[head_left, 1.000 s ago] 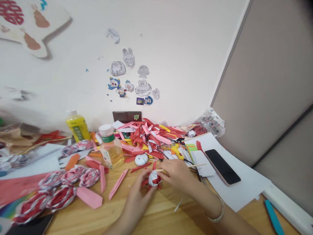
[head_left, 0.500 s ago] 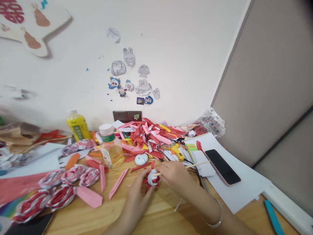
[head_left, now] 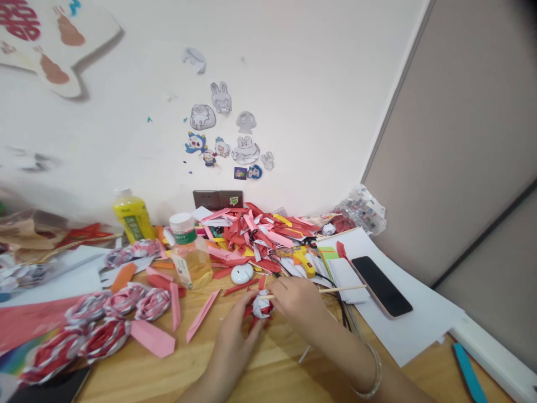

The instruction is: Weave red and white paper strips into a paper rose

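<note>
My left hand (head_left: 235,330) is closed around a small red and white folded paper piece (head_left: 260,307), low in the middle of the view. From the right, my right hand (head_left: 296,299) pinches a thin wooden stick (head_left: 342,289). One end of the stick lies against the white part of the paper piece; the other end sticks out to the right, close to a phone. A bracelet (head_left: 372,372) circles my right wrist. My fingers hide part of the paper piece.
Behind my hands lie a heap of folded strips (head_left: 255,232), a white earphone case (head_left: 242,273) and a yellow glue gun (head_left: 305,262). A bottle (head_left: 191,257) and braided paper rings (head_left: 104,338) are left. A phone (head_left: 382,286) rests on white paper at right.
The stick has tilted flatter, its right end now lower and farther right. My right hand has turned slightly; my left hand keeps its hold on the paper piece.
</note>
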